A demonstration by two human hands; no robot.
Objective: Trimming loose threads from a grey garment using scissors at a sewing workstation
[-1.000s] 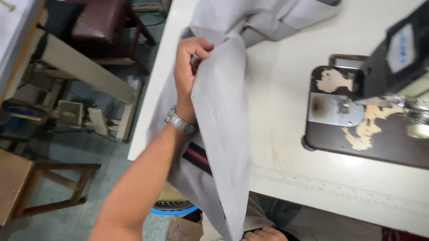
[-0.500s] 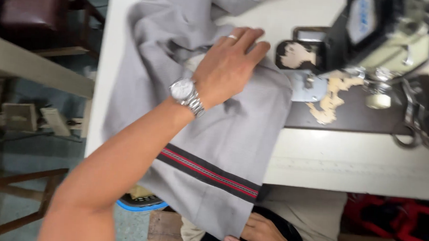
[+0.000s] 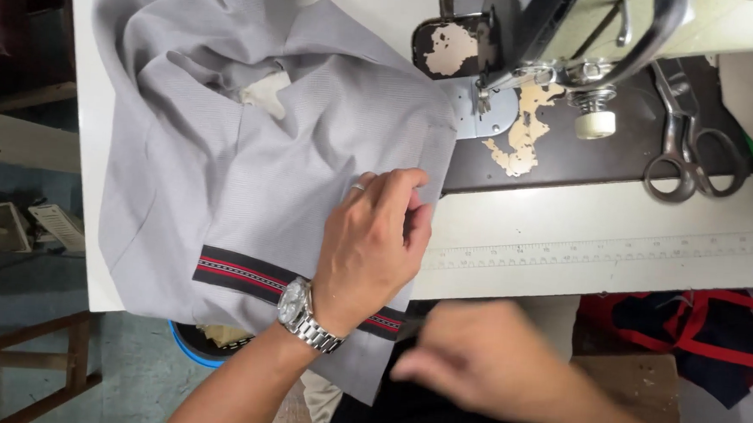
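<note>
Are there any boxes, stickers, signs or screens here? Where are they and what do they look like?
No boxes, stickers, signs or screens that I can make out.
Ruler strip: set along the front of the white table, long, pale, with fine marks.
Woven band: across the grey garment by the left hand, black with red stripes.

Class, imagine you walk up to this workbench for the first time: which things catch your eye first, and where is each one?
The big grey garment with its dark, red-striped band sprawls across the left of the white table, pinned near its right edge by the left hand, which wears a metal watch. Upper right stands the worn sewing machine, scissors beside it. The blurred right hand hovers low, below the table edge.
</note>
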